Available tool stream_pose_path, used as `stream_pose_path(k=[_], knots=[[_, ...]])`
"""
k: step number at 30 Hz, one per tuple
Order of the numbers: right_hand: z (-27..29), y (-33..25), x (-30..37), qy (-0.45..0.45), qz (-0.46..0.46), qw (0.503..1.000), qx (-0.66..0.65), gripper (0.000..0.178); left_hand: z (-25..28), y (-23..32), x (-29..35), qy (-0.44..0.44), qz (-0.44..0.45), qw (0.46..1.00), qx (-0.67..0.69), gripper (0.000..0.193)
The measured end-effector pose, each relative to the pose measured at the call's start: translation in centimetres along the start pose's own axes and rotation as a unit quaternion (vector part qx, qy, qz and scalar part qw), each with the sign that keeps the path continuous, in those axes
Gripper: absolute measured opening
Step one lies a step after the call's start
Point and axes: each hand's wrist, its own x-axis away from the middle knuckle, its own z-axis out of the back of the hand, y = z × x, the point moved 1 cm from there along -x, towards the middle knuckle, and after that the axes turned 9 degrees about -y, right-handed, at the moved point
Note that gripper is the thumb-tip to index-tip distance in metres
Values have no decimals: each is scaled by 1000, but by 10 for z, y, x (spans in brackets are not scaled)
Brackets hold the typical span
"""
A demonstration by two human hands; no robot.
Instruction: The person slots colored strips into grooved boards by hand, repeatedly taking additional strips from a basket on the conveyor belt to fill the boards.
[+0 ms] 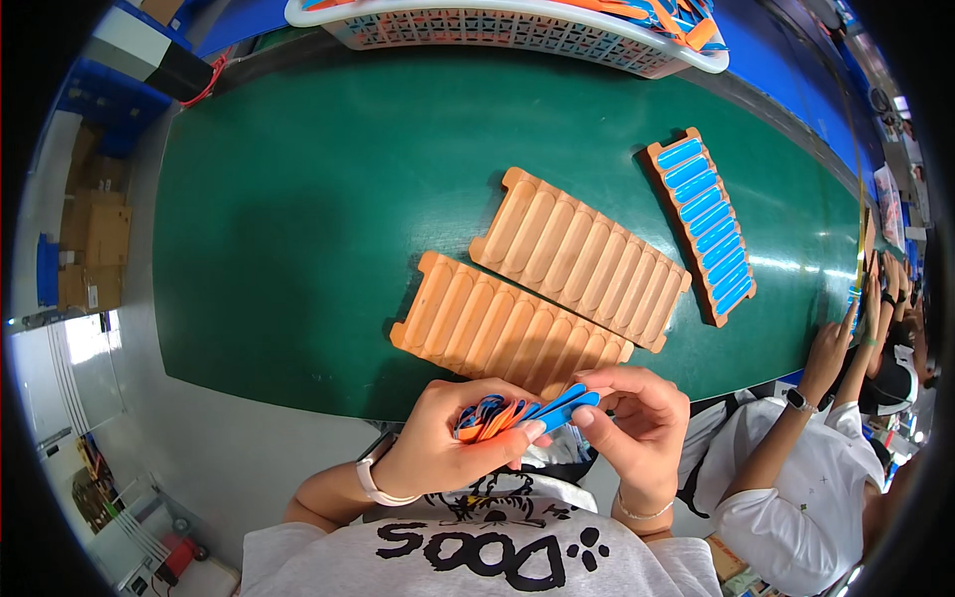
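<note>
My left hand (433, 433) is closed around a bundle of flat blue and orange strips (497, 416) with rounded ends. Two blue strips (567, 405) stick out of it toward the right. Thumb and forefinger of my right hand (642, 428) pinch at their tips; its other fingers are curled. Just beyond my hands lies a light brown grooved tray (487, 316) with bare slots, its near edge partly hidden by my fingers. A second such tray (582, 261) lies beside it, slots also bare. Farther right, a third tray (719, 316) holds a row of blue strips (713, 226), one per slot.
A white perforated basket (507, 30) of blue and orange strips stands at the green table's (298, 219) far edge. A co-worker in a white shirt (796, 488) sits close on the right, arms over the table. Cardboard boxes (104, 234) are stacked at far left.
</note>
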Motion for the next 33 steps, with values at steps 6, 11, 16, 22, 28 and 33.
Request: stream_pose_path(k=[6, 11, 16, 22, 28, 33], knots=[[17, -5, 2, 117, 5, 993, 21, 16, -3, 0, -3, 19, -12, 999, -34, 12], [33, 3, -2, 97, -50, 945, 309, 20, 5, -4, -1, 60, -30, 996, -57, 9], [27, 1, -7, 120, -35, 906, 404, 41, 11, -4, 3, 80, -2, 993, -84, 14], [27, -2, -11, 72, 103, 883, 452, 40, 3, 0, -6, 38, -4, 994, -97, 16], [21, 6, 1, -149, 261, 926, 229, 22, 7, 5, -11, -80, 136, 984, 81, 18], [27, 9, 7, 177, 270, 828, 459, 20, 11, 4, -5, 20, 58, 983, 172, 33]])
